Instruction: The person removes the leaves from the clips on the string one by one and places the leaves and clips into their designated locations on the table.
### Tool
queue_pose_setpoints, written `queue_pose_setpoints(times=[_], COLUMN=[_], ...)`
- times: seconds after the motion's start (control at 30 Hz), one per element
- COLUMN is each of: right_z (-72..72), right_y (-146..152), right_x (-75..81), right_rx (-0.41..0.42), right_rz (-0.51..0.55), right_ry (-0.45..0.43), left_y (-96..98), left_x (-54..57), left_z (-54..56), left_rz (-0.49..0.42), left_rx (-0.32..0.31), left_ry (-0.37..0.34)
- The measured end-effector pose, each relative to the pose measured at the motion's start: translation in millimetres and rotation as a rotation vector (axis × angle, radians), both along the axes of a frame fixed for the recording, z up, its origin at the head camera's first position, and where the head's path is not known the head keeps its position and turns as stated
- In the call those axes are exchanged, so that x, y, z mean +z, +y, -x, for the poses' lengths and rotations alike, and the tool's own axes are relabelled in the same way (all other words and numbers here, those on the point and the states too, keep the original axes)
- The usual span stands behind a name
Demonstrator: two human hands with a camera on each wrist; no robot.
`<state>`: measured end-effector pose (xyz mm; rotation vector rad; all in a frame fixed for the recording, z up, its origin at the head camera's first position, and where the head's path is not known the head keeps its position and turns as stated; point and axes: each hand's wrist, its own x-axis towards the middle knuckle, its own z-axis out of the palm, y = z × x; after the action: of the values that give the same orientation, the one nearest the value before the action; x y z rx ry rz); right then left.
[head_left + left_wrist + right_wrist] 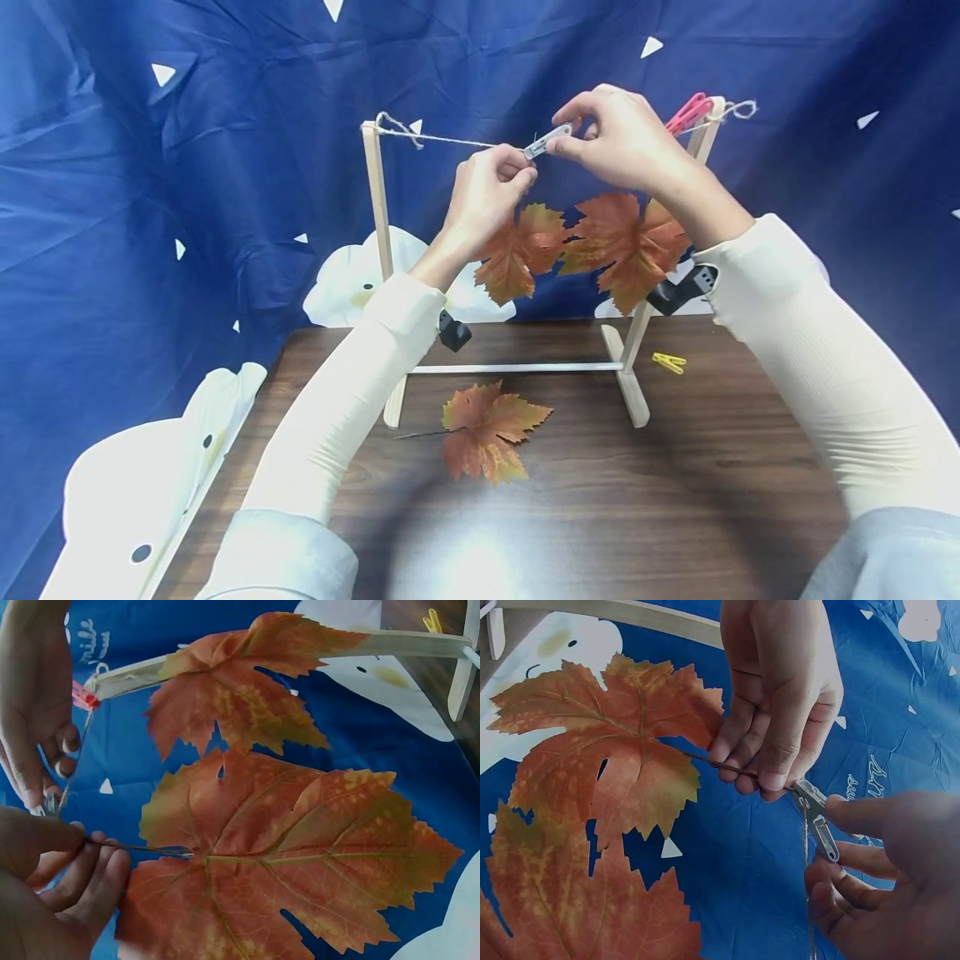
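My left hand [487, 185] pinches the thin stem of an orange-red maple leaf [292, 851], which hangs below the fingers. Between the thumb and fingers of my right hand [621, 137] is a grey clothespin [819, 821], its tip at the stem end and the string [450, 139]. Whether the clothespin has closed over both cannot be told. Beside the held leaf, a second maple leaf [628, 242] hangs near the right post; its stem top is hidden in the head view. A pink clothespin [688, 115] sits on the string by that post.
The string is tied between two wooden posts [378, 200] of a stand with a white crossbar [517, 367]. On the brown table [675, 492] lie another maple leaf [491, 433] and a yellow clothespin [669, 362]. Behind hangs a blue cloth [247, 108] with white shapes.
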<state>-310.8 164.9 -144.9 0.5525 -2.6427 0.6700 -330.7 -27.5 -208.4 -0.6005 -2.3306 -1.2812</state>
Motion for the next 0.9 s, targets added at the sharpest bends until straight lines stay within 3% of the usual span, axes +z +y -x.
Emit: queue_pose_setpoints(times=[0.2,0.47,0.9], right_z=[1.1,2.4,4.9], right_y=[-1.5,-2.8,-6.2], right_x=[1.7,0.9,-2.9], right_rx=[-0.032,-0.050,-0.090], right_rz=[0.030,0.075,0.195], right_ry=[-0.023,-0.010,0.092], left_y=[0.3,-0.1,-0.3], left_x=[2.6,1.9,2.9], left_z=[0.3,0.3,0.9], left_rz=[-0.017,-0.031,-0.060], left_rx=[-0.002,-0.009,-0.034], left_ry=[0.026,0.002,-0.009])
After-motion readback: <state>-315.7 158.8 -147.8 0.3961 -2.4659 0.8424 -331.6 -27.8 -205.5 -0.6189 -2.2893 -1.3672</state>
